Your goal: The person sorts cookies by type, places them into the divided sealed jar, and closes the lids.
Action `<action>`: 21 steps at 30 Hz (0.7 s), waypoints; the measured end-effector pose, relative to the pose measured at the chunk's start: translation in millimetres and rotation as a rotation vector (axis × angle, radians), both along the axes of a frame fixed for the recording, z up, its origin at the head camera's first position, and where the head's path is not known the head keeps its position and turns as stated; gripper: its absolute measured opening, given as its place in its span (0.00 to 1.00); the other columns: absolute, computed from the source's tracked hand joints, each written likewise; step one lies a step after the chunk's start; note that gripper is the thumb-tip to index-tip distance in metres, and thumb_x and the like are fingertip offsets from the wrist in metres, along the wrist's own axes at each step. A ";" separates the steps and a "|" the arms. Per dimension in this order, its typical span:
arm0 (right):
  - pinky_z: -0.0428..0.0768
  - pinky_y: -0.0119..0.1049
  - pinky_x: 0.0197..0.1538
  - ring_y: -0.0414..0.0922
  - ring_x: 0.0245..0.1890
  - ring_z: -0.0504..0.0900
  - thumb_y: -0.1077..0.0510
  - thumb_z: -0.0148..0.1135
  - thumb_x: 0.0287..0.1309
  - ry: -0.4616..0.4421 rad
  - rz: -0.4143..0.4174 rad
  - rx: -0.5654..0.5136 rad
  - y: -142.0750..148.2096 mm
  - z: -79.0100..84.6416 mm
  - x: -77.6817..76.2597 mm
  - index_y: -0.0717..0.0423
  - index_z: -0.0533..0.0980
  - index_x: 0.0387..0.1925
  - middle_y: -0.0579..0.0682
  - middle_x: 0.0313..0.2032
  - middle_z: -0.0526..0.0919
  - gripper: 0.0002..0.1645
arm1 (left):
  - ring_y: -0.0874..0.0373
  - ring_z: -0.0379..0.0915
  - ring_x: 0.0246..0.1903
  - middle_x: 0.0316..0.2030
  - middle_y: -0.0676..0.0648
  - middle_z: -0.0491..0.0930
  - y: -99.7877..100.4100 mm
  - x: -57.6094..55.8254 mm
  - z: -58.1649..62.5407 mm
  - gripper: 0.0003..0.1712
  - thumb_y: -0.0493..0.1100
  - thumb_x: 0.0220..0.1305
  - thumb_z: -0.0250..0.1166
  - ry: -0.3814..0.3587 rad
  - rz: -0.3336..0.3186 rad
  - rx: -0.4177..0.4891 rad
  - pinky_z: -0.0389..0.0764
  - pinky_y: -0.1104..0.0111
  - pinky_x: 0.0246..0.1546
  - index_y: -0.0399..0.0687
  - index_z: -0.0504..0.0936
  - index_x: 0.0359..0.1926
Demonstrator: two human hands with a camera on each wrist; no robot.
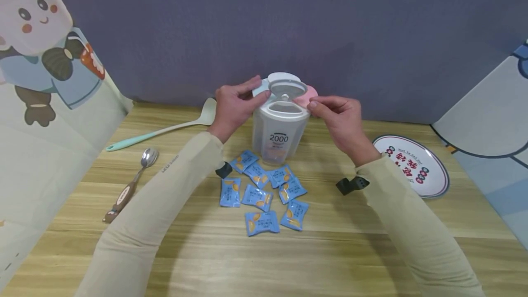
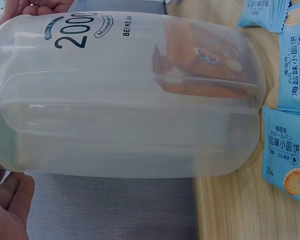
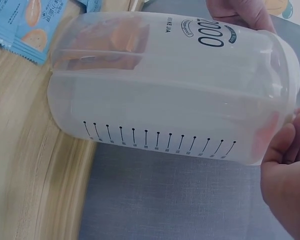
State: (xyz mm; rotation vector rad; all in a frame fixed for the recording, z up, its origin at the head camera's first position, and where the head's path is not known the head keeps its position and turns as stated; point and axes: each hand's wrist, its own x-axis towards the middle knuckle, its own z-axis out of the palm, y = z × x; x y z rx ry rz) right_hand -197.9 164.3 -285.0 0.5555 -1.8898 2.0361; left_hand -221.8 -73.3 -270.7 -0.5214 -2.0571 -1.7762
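Note:
A translucent storage container (image 1: 277, 139) marked 2000 stands upright near the back of the table. Its white front flap (image 1: 284, 77) is raised above an oval opening. My left hand (image 1: 236, 104) grips the light-blue lid (image 1: 261, 88) at the left, thumb on top. On the other side, my right hand (image 1: 341, 120) pinches the edge of the pink lid (image 1: 305, 97). Through the wall in the left wrist view, an orange packet (image 2: 205, 60) shows at the container's bottom. Several blue cracker packets (image 1: 257, 197) lie in front of the container.
To the left lie a ladle (image 1: 173, 126) with a mint handle and a metal spoon (image 1: 136, 178) with a brown handle. A white oval plate (image 1: 433, 173) is at the right, partly behind my right sleeve. A grey-blue panel (image 1: 264, 26) rises behind the table.

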 end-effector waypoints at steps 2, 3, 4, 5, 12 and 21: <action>0.80 0.32 0.36 0.44 0.28 0.80 0.67 0.69 0.53 0.004 0.001 0.010 1.8 -1.0 1.1 0.65 0.84 0.34 0.54 0.28 0.85 0.06 | 0.60 0.76 0.50 0.50 0.41 0.78 0.3 0.8 0.7 0.21 0.37 0.52 0.72 0.003 0.001 -0.001 0.77 0.63 0.49 0.32 0.81 0.47; 0.80 0.32 0.36 0.44 0.27 0.80 0.67 0.68 0.53 0.008 0.001 0.016 2.8 -1.4 1.6 0.65 0.84 0.34 0.53 0.28 0.85 0.06 | 0.60 0.76 0.49 0.50 0.42 0.79 0.3 0.4 0.4 0.21 0.37 0.51 0.72 -0.002 0.002 0.000 0.77 0.63 0.49 0.32 0.81 0.47; 0.80 0.32 0.36 0.44 0.27 0.79 0.67 0.68 0.53 0.010 0.001 0.021 3.6 -1.9 2.2 0.65 0.84 0.34 0.52 0.27 0.84 0.06 | 0.60 0.76 0.49 0.49 0.42 0.79 0.3 -0.1 0.0 0.21 0.37 0.51 0.73 -0.007 0.003 0.000 0.77 0.63 0.49 0.33 0.81 0.47; 0.79 0.32 0.36 0.45 0.27 0.79 0.68 0.67 0.54 0.012 0.003 0.025 4.5 -2.4 2.6 0.65 0.84 0.34 0.52 0.27 0.84 0.05 | 0.59 0.76 0.49 0.49 0.42 0.79 0.4 0.3 0.3 0.21 0.37 0.51 0.73 -0.004 0.004 0.001 0.77 0.63 0.49 0.33 0.81 0.47; 0.79 0.31 0.36 0.42 0.27 0.79 0.69 0.67 0.53 0.047 -0.030 0.012 6.9 -2.8 1.0 0.65 0.84 0.34 0.51 0.28 0.85 0.05 | 0.59 0.77 0.49 0.49 0.40 0.79 -0.1 3.3 1.9 0.21 0.36 0.52 0.72 0.003 -0.002 0.008 0.77 0.62 0.49 0.32 0.80 0.47; 0.79 0.32 0.42 0.45 0.34 0.81 0.67 0.68 0.53 0.066 -0.051 -0.021 0.6 7.0 -8.0 0.69 0.82 0.38 0.54 0.35 0.86 0.10 | 0.60 0.76 0.50 0.50 0.42 0.79 -0.3 -1.0 -1.3 0.22 0.37 0.52 0.72 -0.016 -0.009 0.020 0.77 0.64 0.49 0.33 0.80 0.48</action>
